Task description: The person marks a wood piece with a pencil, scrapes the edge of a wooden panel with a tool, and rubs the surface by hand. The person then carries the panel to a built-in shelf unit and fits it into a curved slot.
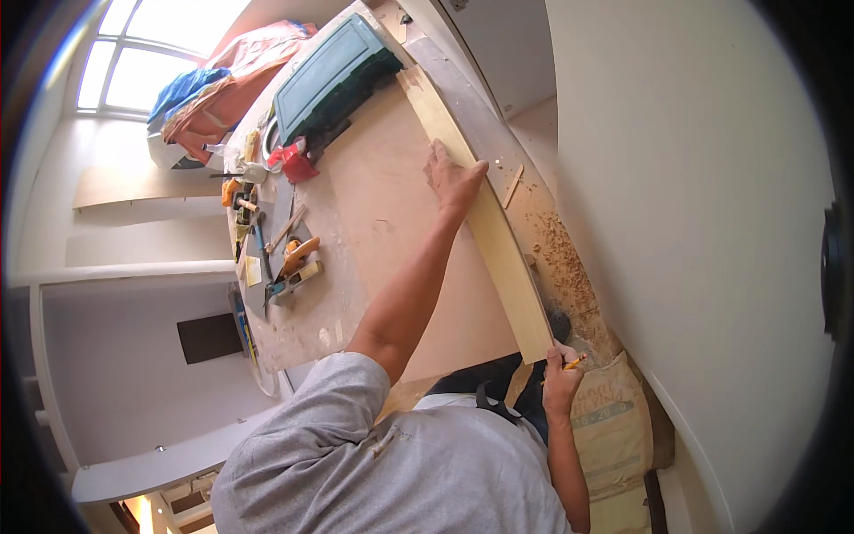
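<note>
A long, narrow pale wooden board (503, 258) lies along the right side of a light plywood sheet (382, 205). My left hand (455, 181) spans the board's width toward its far part, thumb on the right edge and fingers at the left edge, gripping it. At the near end of the board, my right hand (560, 384) is closed around a yellow pencil (576, 362). The fingers of that hand are beside the board's corner; whether they touch it I cannot tell.
A dark green plastic case (334, 80) sits at the far end, beside a red bag (294, 160). Hand tools, including a hand plane (294, 280), lie at the left. Wood shavings (565, 262) cover the right edge. Below are paper sacks (605, 418); a pale wall panel (694, 222) stands right.
</note>
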`<state>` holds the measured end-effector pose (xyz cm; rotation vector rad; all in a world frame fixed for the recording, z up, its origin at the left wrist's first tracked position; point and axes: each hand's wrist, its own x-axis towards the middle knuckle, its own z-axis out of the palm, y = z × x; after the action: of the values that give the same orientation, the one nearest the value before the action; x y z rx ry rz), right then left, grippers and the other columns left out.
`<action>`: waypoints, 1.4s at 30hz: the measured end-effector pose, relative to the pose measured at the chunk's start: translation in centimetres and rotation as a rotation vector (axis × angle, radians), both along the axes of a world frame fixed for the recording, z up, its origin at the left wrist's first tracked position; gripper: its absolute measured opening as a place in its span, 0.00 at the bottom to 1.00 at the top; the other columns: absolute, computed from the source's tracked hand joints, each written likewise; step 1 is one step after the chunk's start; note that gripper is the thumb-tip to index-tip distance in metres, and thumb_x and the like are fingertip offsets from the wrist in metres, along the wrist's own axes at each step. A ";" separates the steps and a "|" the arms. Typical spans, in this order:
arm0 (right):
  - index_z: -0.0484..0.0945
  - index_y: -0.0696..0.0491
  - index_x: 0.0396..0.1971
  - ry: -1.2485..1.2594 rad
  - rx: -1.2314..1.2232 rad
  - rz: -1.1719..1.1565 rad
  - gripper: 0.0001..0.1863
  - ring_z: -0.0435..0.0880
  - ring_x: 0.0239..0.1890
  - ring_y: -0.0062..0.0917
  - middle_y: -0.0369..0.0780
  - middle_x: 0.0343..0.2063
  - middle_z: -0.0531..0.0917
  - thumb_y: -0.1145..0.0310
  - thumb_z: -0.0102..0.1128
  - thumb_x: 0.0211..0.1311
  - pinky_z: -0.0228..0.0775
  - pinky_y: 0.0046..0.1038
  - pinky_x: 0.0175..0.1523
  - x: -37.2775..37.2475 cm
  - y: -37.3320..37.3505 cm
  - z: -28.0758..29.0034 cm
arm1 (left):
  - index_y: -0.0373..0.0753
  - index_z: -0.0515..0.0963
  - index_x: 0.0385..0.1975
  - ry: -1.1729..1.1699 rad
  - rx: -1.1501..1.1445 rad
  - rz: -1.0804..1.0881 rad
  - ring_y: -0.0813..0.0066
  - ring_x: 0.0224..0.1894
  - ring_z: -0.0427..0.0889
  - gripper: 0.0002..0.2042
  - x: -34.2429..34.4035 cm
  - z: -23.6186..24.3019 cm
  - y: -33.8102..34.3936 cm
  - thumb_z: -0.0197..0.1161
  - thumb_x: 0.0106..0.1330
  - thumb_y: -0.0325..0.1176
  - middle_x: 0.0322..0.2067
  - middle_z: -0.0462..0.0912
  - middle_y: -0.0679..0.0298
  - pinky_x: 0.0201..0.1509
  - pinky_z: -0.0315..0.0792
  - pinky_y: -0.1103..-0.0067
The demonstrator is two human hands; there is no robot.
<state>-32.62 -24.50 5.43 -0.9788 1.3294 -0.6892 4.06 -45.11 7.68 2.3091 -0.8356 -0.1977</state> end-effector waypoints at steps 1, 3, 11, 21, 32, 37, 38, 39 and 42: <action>0.83 0.60 0.51 0.000 -0.008 -0.009 0.14 0.66 0.22 0.09 0.27 0.25 0.77 0.67 0.61 0.75 0.58 0.17 0.27 0.0 0.0 0.0 | 0.24 0.54 0.74 -0.009 0.006 -0.008 0.43 0.74 0.56 0.55 -0.1 0.2 0.0 0.74 0.47 0.44 0.72 0.60 0.41 0.79 0.53 0.60; 0.83 0.63 0.50 -0.023 0.047 0.000 0.14 0.75 0.32 0.16 0.34 0.32 0.82 0.67 0.61 0.75 0.66 0.22 0.40 -0.1 -0.3 0.4 | 0.24 0.54 0.74 -0.023 0.014 0.006 0.43 0.73 0.58 0.54 -0.2 0.3 -0.3 0.74 0.47 0.44 0.72 0.61 0.41 0.78 0.53 0.61; 0.83 0.64 0.48 -0.050 0.096 0.027 0.14 0.83 0.43 0.23 0.40 0.39 0.88 0.67 0.62 0.74 0.72 0.27 0.55 -0.5 -0.4 0.3 | 0.22 0.54 0.74 -0.014 0.025 0.009 0.43 0.74 0.57 0.54 -0.2 0.0 -0.2 0.75 0.49 0.44 0.71 0.62 0.39 0.79 0.53 0.63; 0.84 0.61 0.50 -0.044 -0.038 0.030 0.13 0.65 0.22 0.08 0.26 0.26 0.76 0.68 0.62 0.75 0.56 0.17 0.27 -0.5 -0.2 -0.6 | 0.23 0.56 0.73 -0.124 0.108 -0.030 0.43 0.73 0.59 0.53 -0.5 0.2 0.4 0.72 0.54 0.52 0.72 0.61 0.40 0.78 0.54 0.60; 0.84 0.60 0.48 -0.055 -0.016 0.033 0.13 0.66 0.20 0.09 0.28 0.26 0.78 0.67 0.64 0.74 0.58 0.17 0.24 -0.5 0.0 -1.8 | 0.32 0.58 0.75 -0.166 0.150 0.010 0.47 0.77 0.55 0.34 0.6 -1.6 0.1 0.50 0.76 0.49 0.74 0.60 0.45 0.78 0.52 0.58; 0.84 0.60 0.47 -0.068 0.044 0.003 0.12 0.66 0.20 0.09 0.29 0.25 0.78 0.66 0.63 0.74 0.58 0.17 0.24 -0.1 -0.4 -0.5 | 0.32 0.56 0.76 -0.117 0.120 0.004 0.47 0.79 0.52 0.38 0.5 -0.7 0.6 0.54 0.74 0.53 0.75 0.57 0.44 0.79 0.49 0.58; 0.84 0.60 0.47 -0.068 0.044 0.005 0.12 0.66 0.20 0.09 0.29 0.25 0.78 0.66 0.63 0.74 0.58 0.17 0.24 0.0 -0.6 -0.3 | 0.32 0.56 0.76 -0.116 0.119 0.006 0.47 0.79 0.52 0.38 0.5 -0.5 0.7 0.54 0.74 0.53 0.75 0.57 0.44 0.79 0.49 0.58; 0.84 0.60 0.47 -0.041 0.049 0.001 0.12 0.66 0.20 0.09 0.29 0.25 0.77 0.67 0.62 0.74 0.58 0.17 0.24 -0.1 -0.6 -0.2 | 0.32 0.56 0.75 -0.143 0.158 -0.016 0.47 0.78 0.52 0.39 -0.3 0.1 0.6 0.55 0.73 0.54 0.74 0.57 0.44 0.79 0.50 0.57; 0.84 0.62 0.47 0.073 0.020 0.067 0.13 0.75 0.30 0.16 0.35 0.31 0.82 0.67 0.62 0.74 0.65 0.23 0.40 -1.1 -0.6 -1.3 | 0.31 0.57 0.75 -0.129 0.167 -0.044 0.46 0.77 0.54 0.39 -0.9 1.0 0.4 0.55 0.73 0.53 0.74 0.58 0.43 0.78 0.51 0.57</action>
<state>-33.69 -25.07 4.12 -1.0359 1.3582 -0.5929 3.16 -44.70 8.64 2.4821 -0.9680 -0.1433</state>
